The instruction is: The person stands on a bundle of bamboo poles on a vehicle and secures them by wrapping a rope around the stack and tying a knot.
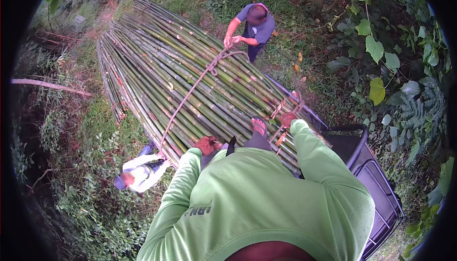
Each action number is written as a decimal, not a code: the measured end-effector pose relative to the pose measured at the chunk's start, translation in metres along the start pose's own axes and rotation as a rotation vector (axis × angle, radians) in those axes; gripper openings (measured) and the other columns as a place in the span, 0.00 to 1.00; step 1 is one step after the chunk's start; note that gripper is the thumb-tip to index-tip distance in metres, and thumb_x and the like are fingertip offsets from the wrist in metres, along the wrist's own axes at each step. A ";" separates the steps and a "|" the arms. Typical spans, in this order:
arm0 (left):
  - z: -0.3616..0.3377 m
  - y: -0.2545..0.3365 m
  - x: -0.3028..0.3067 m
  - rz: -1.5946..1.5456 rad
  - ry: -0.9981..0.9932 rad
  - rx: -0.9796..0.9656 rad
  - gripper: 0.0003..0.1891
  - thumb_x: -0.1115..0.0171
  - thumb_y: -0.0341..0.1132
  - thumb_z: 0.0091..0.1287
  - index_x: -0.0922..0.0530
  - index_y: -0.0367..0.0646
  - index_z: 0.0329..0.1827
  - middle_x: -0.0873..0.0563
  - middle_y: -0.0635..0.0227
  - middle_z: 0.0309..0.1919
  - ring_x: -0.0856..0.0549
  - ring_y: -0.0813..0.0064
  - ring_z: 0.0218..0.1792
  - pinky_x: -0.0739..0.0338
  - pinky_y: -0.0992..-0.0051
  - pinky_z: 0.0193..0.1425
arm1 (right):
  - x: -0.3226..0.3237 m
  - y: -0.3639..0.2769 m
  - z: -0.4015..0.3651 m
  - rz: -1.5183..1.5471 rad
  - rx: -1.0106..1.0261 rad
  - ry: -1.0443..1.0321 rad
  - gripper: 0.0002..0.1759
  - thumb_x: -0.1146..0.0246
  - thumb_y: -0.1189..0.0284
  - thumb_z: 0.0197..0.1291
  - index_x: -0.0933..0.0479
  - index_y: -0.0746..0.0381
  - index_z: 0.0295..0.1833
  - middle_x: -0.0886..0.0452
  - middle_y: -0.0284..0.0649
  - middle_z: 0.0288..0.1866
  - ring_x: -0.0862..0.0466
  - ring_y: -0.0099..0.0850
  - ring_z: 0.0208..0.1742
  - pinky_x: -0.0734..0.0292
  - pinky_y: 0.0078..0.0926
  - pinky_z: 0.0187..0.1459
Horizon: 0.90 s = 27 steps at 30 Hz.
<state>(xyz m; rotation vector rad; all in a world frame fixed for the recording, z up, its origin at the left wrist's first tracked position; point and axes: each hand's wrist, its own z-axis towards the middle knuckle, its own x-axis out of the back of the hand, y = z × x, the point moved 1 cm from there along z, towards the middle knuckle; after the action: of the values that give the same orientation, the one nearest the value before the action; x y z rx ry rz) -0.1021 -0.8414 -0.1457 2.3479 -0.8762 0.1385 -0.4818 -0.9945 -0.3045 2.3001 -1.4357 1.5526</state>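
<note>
Under me lies a long load of green bamboo poles, with my bare foot on top. My left hand is by my bent knee, low over the poles, fingers curled; what is in them, if anything, is hidden. Reaching to the right side of the load, my right hand is closed around a rope beside some tied pole ends. A thicker rope runs across the bundle to a knot.
A person in a dark shirt grips the rope at the far side. Another person in white stands at the left edge, hands by the rope's other end. A vehicle with a metal rack is at right. Leafy vines hang nearby.
</note>
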 end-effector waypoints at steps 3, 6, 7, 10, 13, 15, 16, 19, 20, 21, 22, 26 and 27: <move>0.008 -0.011 -0.002 -0.012 -0.008 -0.010 0.26 0.41 0.46 0.55 0.30 0.35 0.51 0.21 0.52 0.41 0.22 0.64 0.45 0.30 0.72 0.51 | 0.004 -0.002 -0.001 -0.028 0.008 0.002 0.16 0.53 0.72 0.51 0.25 0.59 0.43 0.22 0.45 0.39 0.23 0.40 0.44 0.30 0.33 0.48; 0.005 -0.006 0.000 -0.012 -0.017 -0.014 0.26 0.40 0.46 0.55 0.31 0.34 0.51 0.20 0.52 0.40 0.22 0.65 0.45 0.30 0.72 0.51 | 0.006 -0.006 -0.002 -0.033 -0.011 -0.002 0.16 0.52 0.73 0.49 0.25 0.59 0.43 0.22 0.45 0.39 0.23 0.39 0.44 0.30 0.33 0.47; 0.003 -0.003 0.000 -0.011 -0.020 -0.014 0.27 0.40 0.46 0.55 0.31 0.34 0.51 0.20 0.52 0.40 0.22 0.65 0.45 0.30 0.72 0.51 | 0.010 -0.009 -0.006 0.124 -0.089 -0.013 0.15 0.52 0.73 0.49 0.25 0.59 0.43 0.22 0.45 0.39 0.23 0.39 0.44 0.29 0.33 0.47; 0.005 -0.007 -0.002 -0.030 -0.013 -0.003 0.26 0.40 0.45 0.55 0.30 0.34 0.51 0.21 0.52 0.41 0.22 0.66 0.45 0.30 0.73 0.51 | 0.024 -0.020 -0.013 0.435 -0.242 -0.026 0.14 0.52 0.72 0.50 0.25 0.58 0.41 0.23 0.43 0.39 0.23 0.37 0.43 0.29 0.32 0.46; 0.012 -0.015 -0.005 -0.016 -0.013 -0.019 0.27 0.39 0.45 0.55 0.31 0.34 0.51 0.21 0.53 0.41 0.22 0.67 0.45 0.30 0.73 0.51 | 0.005 -0.009 -0.009 0.313 -0.128 0.075 0.11 0.50 0.70 0.48 0.26 0.59 0.37 0.24 0.43 0.34 0.24 0.38 0.39 0.29 0.32 0.42; 0.019 -0.021 -0.006 -0.033 -0.023 -0.026 0.27 0.39 0.45 0.54 0.31 0.33 0.51 0.21 0.53 0.41 0.22 0.67 0.45 0.30 0.73 0.50 | -0.018 0.007 -0.003 0.070 0.100 0.241 0.10 0.43 0.68 0.42 0.27 0.61 0.32 0.26 0.44 0.26 0.25 0.41 0.30 0.29 0.33 0.34; 0.019 -0.018 -0.006 -0.043 -0.028 -0.029 0.28 0.39 0.46 0.54 0.31 0.33 0.51 0.21 0.53 0.41 0.22 0.67 0.45 0.30 0.73 0.50 | -0.018 0.008 -0.004 0.096 0.066 0.187 0.11 0.48 0.66 0.47 0.27 0.60 0.34 0.25 0.43 0.30 0.25 0.40 0.34 0.29 0.33 0.38; 0.015 -0.010 -0.003 -0.005 -0.026 -0.043 0.29 0.39 0.46 0.55 0.32 0.33 0.52 0.21 0.53 0.42 0.22 0.66 0.45 0.30 0.73 0.51 | -0.019 0.008 -0.007 0.110 0.007 0.125 0.12 0.53 0.65 0.50 0.28 0.58 0.35 0.24 0.43 0.34 0.25 0.39 0.38 0.30 0.34 0.41; 0.015 -0.011 -0.004 -0.016 -0.031 -0.034 0.29 0.39 0.46 0.55 0.32 0.33 0.52 0.21 0.52 0.43 0.22 0.66 0.45 0.30 0.73 0.51 | -0.021 0.006 -0.007 0.071 0.017 0.174 0.09 0.47 0.67 0.44 0.29 0.60 0.31 0.25 0.44 0.30 0.25 0.39 0.34 0.29 0.34 0.37; 0.015 -0.012 -0.004 -0.026 -0.037 -0.025 0.29 0.39 0.46 0.55 0.32 0.33 0.53 0.22 0.52 0.43 0.22 0.66 0.46 0.30 0.73 0.51 | -0.023 0.005 -0.007 0.032 0.025 0.224 0.09 0.42 0.70 0.38 0.30 0.61 0.28 0.26 0.44 0.26 0.25 0.40 0.30 0.29 0.35 0.34; 0.014 -0.011 -0.004 -0.035 -0.041 -0.017 0.29 0.40 0.46 0.55 0.33 0.33 0.53 0.22 0.52 0.43 0.22 0.66 0.46 0.30 0.73 0.52 | -0.022 0.003 -0.007 0.033 0.022 0.219 0.09 0.41 0.70 0.38 0.30 0.61 0.28 0.26 0.44 0.26 0.25 0.40 0.30 0.29 0.35 0.34; 0.011 -0.006 -0.002 0.033 -0.041 -0.046 0.28 0.40 0.46 0.55 0.33 0.33 0.53 0.22 0.52 0.44 0.22 0.66 0.46 0.31 0.73 0.52 | -0.016 -0.001 -0.003 0.357 -0.177 0.050 0.10 0.40 0.70 0.37 0.30 0.61 0.28 0.26 0.44 0.26 0.25 0.40 0.30 0.29 0.35 0.34; 0.011 -0.005 -0.002 0.039 -0.035 -0.042 0.28 0.40 0.45 0.55 0.33 0.34 0.53 0.22 0.53 0.44 0.22 0.66 0.46 0.31 0.73 0.52 | -0.014 -0.002 -0.003 0.470 -0.251 0.016 0.10 0.40 0.70 0.36 0.30 0.61 0.28 0.26 0.44 0.26 0.25 0.41 0.31 0.29 0.35 0.34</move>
<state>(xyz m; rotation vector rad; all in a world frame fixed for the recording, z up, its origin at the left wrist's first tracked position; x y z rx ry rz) -0.1020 -0.8434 -0.1573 2.3014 -0.9332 0.0938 -0.4838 -0.9824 -0.3121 1.8944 -2.1396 1.3625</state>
